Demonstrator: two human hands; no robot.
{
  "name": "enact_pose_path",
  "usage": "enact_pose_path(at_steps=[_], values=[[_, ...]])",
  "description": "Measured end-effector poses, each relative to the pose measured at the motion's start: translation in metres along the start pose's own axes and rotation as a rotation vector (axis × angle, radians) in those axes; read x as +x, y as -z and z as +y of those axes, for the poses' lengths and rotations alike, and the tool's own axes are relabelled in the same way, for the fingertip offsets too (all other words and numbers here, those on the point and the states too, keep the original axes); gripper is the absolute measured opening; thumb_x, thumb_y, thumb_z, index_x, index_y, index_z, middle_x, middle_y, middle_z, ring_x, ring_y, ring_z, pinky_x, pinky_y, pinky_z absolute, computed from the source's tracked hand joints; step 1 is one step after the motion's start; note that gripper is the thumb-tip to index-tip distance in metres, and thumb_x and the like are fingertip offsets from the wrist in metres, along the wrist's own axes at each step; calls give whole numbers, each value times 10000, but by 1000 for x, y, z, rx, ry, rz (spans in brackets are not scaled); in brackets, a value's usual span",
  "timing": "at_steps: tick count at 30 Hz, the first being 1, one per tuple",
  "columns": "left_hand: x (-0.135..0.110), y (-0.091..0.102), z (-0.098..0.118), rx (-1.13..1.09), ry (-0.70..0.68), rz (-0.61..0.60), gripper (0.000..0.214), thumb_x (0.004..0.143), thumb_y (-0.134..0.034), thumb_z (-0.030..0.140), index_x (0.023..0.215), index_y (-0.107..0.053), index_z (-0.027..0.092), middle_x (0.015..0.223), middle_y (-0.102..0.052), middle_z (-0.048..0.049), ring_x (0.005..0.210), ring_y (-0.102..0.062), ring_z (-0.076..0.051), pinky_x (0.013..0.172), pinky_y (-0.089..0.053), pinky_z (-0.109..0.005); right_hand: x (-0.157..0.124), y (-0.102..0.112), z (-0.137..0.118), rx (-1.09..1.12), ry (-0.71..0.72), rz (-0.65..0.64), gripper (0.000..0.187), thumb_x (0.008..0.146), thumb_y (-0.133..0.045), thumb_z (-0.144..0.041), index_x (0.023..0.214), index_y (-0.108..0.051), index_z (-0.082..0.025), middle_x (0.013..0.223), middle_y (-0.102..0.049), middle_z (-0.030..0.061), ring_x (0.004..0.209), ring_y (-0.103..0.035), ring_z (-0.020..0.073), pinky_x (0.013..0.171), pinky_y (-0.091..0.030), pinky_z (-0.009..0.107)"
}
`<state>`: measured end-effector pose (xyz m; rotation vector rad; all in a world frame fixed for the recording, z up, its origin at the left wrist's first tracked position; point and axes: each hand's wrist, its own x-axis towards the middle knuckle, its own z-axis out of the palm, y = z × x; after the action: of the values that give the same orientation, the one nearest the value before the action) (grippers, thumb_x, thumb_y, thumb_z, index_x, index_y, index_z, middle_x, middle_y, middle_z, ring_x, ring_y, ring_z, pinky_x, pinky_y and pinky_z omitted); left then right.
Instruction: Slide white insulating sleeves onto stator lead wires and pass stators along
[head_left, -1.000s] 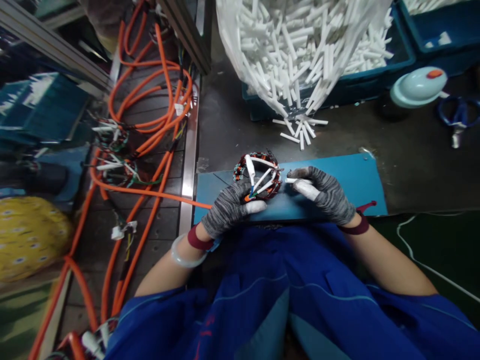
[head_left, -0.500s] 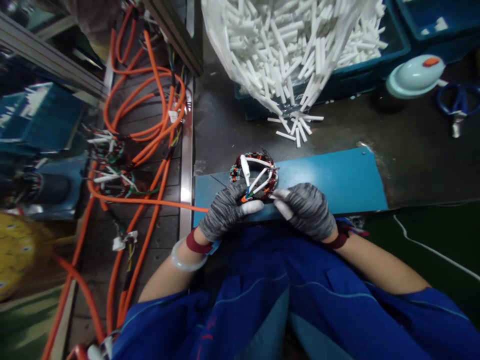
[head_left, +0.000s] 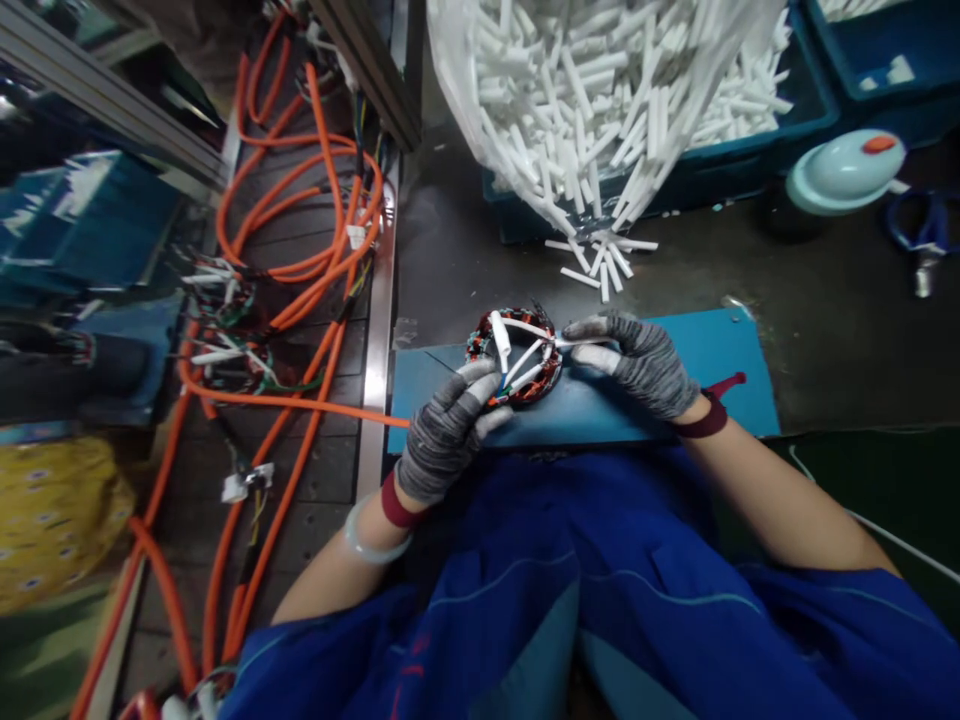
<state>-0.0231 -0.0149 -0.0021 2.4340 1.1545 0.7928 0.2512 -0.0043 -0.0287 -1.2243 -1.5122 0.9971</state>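
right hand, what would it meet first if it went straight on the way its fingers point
The right edge of the wire coil, most likely: the right hand points leftward at it. The thin white piece in its fingers seems to reach it already, though depth is unclear.

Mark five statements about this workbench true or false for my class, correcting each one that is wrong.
1. Both the left hand and the right hand wear grey gloves. True.

2. The right hand is empty. False: it pinches a slim white tube at the right side of the ring-shaped wire winding.

3. The wire winding is partly over the blue mat. True.

4. The pale bangle is on the right wrist. False: the pale bangle is on the left wrist.

5. The looped cables to the left of the blue mat are green. False: these looped cables are orange.
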Motion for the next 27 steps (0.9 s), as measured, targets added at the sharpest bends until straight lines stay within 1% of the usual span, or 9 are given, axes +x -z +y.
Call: enact_pose_path(at_steps=[4,8,11,14,17,20,22,25,27], values=[[6,8,-15,46,-80,-136,359,1016,-589,395,1286,-685,178,1306,-725,-127,1147,-733,-250,982,-616,-340,21,5,0,-408,251,-161,407,1018,-531,-509,1250,-749,-255,1019,-758,82,918,-668,248,855,-520,406],[32,25,-38,-69,2,-405,522,1004,-533,577,1339,-692,210,1264,-752,-89,1145,-735,-262,1062,-564,-371,42,11,-6,-590,435,-289,452,1038,-468,-513,1204,-760,-211,980,-727,106,913,-635,257,863,-487,413],[68,37,-45,-222,54,-694,540,966,-573,611,1343,-701,245,1227,-770,-55,1101,-749,-253,1014,-563,-322,53,22,-10,-529,486,-403,420,1031,-494,-511,1087,-791,-220,933,-745,96,903,-648,255,885,-493,421],[100,41,-42,-300,61,-894,437,962,-616,520,1296,-733,264,1132,-800,-26,1020,-767,-223,934,-562,-265,56,31,-6,-283,388,-533,369,999,-559,-538,1038,-795,-257,915,-768,46,847,-686,217,824,-534,362],[108,38,-38,-334,50,-891,384,963,-626,477,1266,-750,277,1114,-804,-15,1002,-764,-211,941,-546,-260,46,35,3,-133,227,-443,352,945,-649,-545,1114,-773,-263,959,-781,31,847,-712,210,798,-558,342],[95,33,-37,-285,41,-801,403,969,-613,500,1285,-735,281,1164,-790,-26,1049,-751,-214,973,-532,-263,27,34,7,-227,182,-220,409,881,-731,-554,1156,-758,-253,952,-770,50,841,-702,229,797,-553,366],[82,30,-38,-211,36,-724,489,972,-596,542,1368,-674,266,1169,-783,-46,1040,-750,-217,950,-542,-261,19,32,5,-339,215,-142,381,900,-697,-575,1085,-779,-252,919,-755,65,840,-687,241,806,-537,384],[66,28,-40,-96,-11,-603,631,995,-521,606,1508,-537,238,1106,-782,-77,936,-760,-220,875,-565,-269,19,27,0,-385,215,-177,426,951,-598,-615,933,-784,-234,823,-716,69,780,-649,228,774,-510,378],[61,27,-40,-58,-66,-545,642,1009,-476,623,1515,-529,232,1058,-779,-87,894,-757,-221,860,-567,-275,23,22,-1,-255,76,-280,486,980,-535,-627,795,-730,-222,701,-663,37,663,-600,186,697,-493,343]])
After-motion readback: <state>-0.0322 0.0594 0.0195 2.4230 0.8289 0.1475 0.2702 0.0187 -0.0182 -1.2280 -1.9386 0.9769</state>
